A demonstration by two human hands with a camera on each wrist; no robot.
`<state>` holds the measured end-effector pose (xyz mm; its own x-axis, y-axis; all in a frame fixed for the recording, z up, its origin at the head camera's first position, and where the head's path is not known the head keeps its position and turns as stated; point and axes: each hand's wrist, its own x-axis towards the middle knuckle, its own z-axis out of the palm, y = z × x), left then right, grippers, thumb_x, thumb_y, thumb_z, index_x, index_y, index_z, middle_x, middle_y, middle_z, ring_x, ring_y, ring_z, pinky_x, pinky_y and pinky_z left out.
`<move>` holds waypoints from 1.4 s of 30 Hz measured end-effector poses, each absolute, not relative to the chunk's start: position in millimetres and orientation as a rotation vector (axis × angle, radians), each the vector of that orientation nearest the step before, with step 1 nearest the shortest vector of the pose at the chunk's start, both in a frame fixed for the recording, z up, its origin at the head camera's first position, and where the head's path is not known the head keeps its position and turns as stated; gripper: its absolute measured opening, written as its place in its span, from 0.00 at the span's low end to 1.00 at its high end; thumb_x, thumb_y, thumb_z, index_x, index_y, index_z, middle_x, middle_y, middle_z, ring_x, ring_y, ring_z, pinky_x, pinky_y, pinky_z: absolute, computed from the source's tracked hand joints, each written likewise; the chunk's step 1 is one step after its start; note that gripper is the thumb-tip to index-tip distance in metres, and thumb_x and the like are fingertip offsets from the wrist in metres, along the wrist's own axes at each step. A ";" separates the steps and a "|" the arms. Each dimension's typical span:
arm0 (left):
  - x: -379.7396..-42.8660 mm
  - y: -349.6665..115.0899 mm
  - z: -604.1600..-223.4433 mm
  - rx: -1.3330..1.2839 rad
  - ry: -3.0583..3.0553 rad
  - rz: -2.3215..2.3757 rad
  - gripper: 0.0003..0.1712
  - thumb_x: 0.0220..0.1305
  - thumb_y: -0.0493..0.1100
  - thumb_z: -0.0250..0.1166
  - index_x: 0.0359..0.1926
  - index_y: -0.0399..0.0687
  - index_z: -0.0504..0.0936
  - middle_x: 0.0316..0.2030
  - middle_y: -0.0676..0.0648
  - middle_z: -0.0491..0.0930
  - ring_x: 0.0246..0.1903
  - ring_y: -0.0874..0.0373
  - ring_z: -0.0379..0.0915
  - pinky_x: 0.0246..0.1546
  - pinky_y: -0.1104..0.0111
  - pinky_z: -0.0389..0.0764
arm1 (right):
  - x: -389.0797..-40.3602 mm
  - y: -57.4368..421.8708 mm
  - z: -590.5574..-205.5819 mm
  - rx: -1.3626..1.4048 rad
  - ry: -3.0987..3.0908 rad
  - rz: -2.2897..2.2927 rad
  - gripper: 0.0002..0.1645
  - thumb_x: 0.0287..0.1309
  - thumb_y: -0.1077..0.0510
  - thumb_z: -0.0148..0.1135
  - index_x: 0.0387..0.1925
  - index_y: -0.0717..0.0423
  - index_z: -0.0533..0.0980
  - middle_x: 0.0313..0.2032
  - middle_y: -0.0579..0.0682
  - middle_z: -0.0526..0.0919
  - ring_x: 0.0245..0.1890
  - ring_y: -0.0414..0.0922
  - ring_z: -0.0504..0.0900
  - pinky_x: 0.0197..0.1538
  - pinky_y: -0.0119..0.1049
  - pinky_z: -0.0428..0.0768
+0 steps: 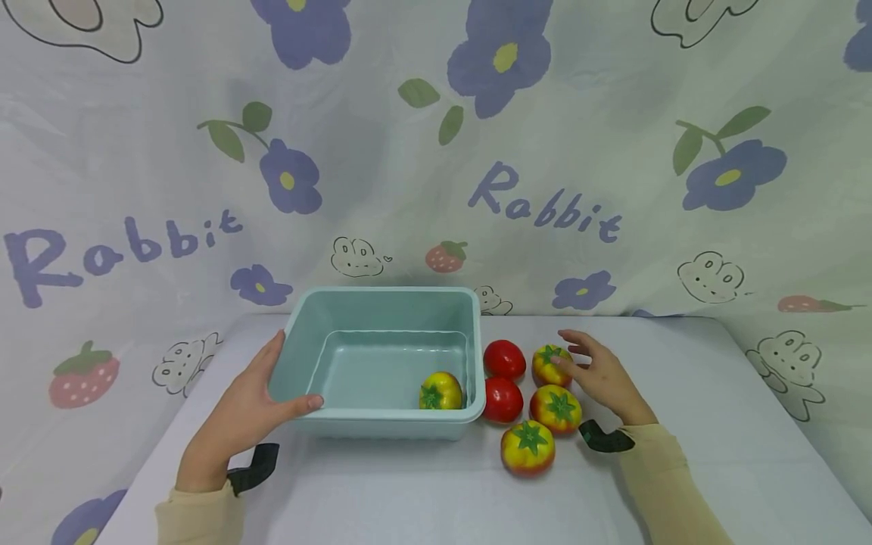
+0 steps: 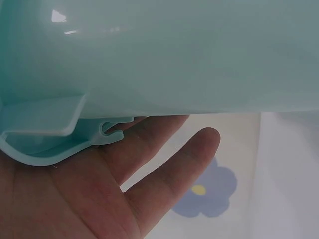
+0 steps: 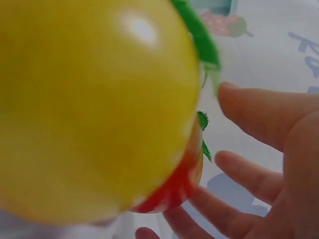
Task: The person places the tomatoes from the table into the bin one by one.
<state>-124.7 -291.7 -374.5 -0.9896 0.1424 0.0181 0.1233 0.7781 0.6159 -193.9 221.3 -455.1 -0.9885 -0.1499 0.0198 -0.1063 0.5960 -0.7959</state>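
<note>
My left hand (image 1: 241, 409) grips the near left corner of a pale blue-green plastic bin (image 1: 381, 425), thumb along the front rim and fingers at the left side. The left wrist view shows the palm under the bin's rim (image 2: 45, 162), with two fingers extended. Inside the bin, at the front right, lies a yellow tomato (image 1: 443, 390) with a green star-shaped top. My right hand (image 1: 608, 378) reaches over a yellow-and-red tomato (image 1: 550, 367), its fingers spread and loosely bent around the far side. Thumb and fingertips appear apart from that tomato (image 3: 174, 191) in the right wrist view.
Two red tomatoes (image 1: 504, 359) sit right beside the bin's right wall. Two more yellow-and-red tomatoes, a middle one (image 1: 555, 409) and a front one (image 1: 527, 448), lie nearer me. A patterned cloth (image 1: 381, 174) hangs behind the white table (image 1: 422, 499).
</note>
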 end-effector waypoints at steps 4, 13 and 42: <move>-124.2 -291.6 -374.0 0.225 2.936 1.024 0.71 0.56 0.62 0.74 0.80 0.41 0.33 0.78 0.33 0.40 0.76 0.32 0.39 0.66 0.31 0.53 | -194.2 221.0 -457.7 -0.199 2.723 -1.301 0.41 0.65 0.43 0.65 0.72 0.57 0.64 0.70 0.63 0.67 0.65 0.65 0.69 0.61 0.64 0.73; -124.5 -292.1 -374.6 0.220 2.943 1.011 0.71 0.56 0.62 0.73 0.80 0.41 0.33 0.78 0.33 0.40 0.75 0.32 0.39 0.65 0.31 0.54 | -193.1 218.0 -458.4 -0.183 2.686 -1.228 0.43 0.63 0.39 0.65 0.72 0.54 0.65 0.65 0.65 0.71 0.63 0.65 0.69 0.60 0.66 0.73; -123.9 -291.8 -375.1 0.209 2.944 1.004 0.72 0.56 0.63 0.74 0.80 0.41 0.33 0.78 0.33 0.40 0.75 0.31 0.39 0.65 0.30 0.53 | -186.8 212.3 -445.7 -0.296 2.823 -1.374 0.39 0.65 0.45 0.66 0.71 0.55 0.66 0.62 0.62 0.74 0.58 0.58 0.76 0.57 0.54 0.80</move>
<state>-123.9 -291.8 -375.1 -0.9907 0.1342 0.0204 0.1187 0.7838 0.6095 -186.8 212.3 -445.7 -0.9824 -0.1627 0.0922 -0.1729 0.6026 -0.7791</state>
